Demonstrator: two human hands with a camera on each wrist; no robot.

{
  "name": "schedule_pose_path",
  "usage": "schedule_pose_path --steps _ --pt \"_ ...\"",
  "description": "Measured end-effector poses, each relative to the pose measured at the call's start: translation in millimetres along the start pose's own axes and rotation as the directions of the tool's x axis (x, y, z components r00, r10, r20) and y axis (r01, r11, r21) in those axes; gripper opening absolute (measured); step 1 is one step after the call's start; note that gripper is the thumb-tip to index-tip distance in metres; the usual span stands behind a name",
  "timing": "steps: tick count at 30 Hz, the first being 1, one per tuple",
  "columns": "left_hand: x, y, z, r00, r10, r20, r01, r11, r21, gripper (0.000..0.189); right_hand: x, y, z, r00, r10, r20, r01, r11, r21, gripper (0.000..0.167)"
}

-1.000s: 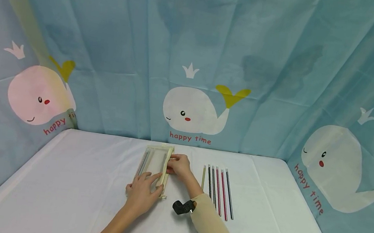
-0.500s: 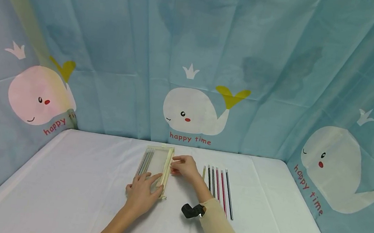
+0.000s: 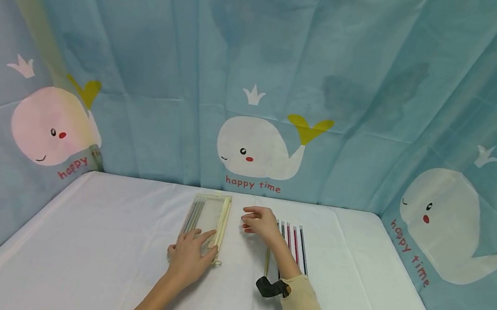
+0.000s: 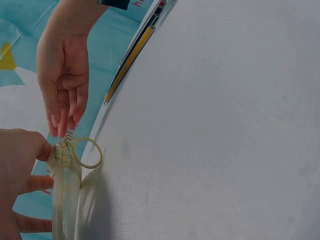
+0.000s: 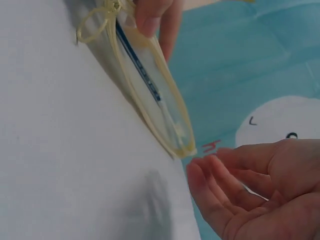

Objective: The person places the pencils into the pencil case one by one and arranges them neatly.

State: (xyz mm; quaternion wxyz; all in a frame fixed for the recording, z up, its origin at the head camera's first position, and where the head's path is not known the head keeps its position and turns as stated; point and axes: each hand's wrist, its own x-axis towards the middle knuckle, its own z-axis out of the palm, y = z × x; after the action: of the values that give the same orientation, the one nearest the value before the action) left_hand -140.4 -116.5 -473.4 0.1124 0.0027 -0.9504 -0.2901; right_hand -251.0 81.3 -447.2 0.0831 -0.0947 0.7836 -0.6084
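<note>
A clear pencil case (image 3: 212, 212) with a cream zipped edge lies on the white table, several pencils (image 3: 194, 216) showing along its left side. My left hand (image 3: 191, 257) rests over its near end, fingers spread, with the thumb at the zipped edge. In the right wrist view the case's mouth gapes and a dark blue pencil (image 5: 137, 62) lies inside. A cream ring (image 4: 101, 157) hangs from the zip. My right hand (image 3: 261, 223) is held to the right of the case, apart from it, fingers loosely bent and nothing in them.
Several loose pencils, among them a red one (image 3: 296, 245) and a yellow one (image 3: 267, 262), lie side by side right of the case, partly hidden under my right forearm. A blue curtain (image 3: 164, 130) with whale prints hangs behind the table.
My right hand has drawn away from the case's zipped edge to the right, toward the loose pencils. The left hand has stayed in place on the case.
</note>
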Motion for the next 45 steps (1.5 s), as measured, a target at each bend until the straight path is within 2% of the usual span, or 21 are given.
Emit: schedule_pose_path --steps 6,10,13,20,26,34,39,45 --pt "-0.5 1.1 -1.7 1.0 0.005 -0.003 -0.005 1.0 -0.012 0.042 -7.9 2 -12 0.996 -0.044 -0.079 0.039 0.997 -0.062 0.035" --pt "0.5 1.8 -0.8 1.0 0.005 -0.006 -0.005 1.0 -0.028 0.042 -15.3 4 -20 0.987 -0.08 -0.141 0.057 0.986 -0.155 0.037" --pt "1.6 1.9 0.5 1.0 0.002 -0.006 -0.002 1.0 -0.031 0.042 -20.4 5 -25 0.979 -0.088 -0.185 0.047 0.976 -0.214 0.04" --pt "2.6 2.0 2.0 1.0 0.005 -0.009 -0.005 0.999 -0.039 0.042 -27.1 7 -32 0.969 -0.031 -0.247 -0.038 0.961 -0.273 0.046" --pt "2.9 1.8 1.4 1.0 0.006 -0.001 -0.006 0.999 -0.04 0.042 -30.1 8 -34 0.968 0.023 -0.249 -0.099 0.949 -0.298 0.05" --pt "0.9 1.4 0.6 1.0 0.007 0.005 -0.007 0.999 -0.037 0.042 -31.0 12 -28 0.961 0.049 -0.271 -0.143 0.929 -0.34 0.05" --pt "0.4 0.9 1.7 1.0 0.006 0.004 -0.006 0.999 -0.035 0.042 -30.2 13 -25 0.959 0.037 -0.28 -0.134 0.932 -0.335 0.051" --pt "0.1 1.1 2.0 1.0 0.009 0.0 -0.009 1.0 -0.029 0.043 -28.7 15 -20 0.961 0.018 -0.274 -0.126 0.915 -0.383 0.056"
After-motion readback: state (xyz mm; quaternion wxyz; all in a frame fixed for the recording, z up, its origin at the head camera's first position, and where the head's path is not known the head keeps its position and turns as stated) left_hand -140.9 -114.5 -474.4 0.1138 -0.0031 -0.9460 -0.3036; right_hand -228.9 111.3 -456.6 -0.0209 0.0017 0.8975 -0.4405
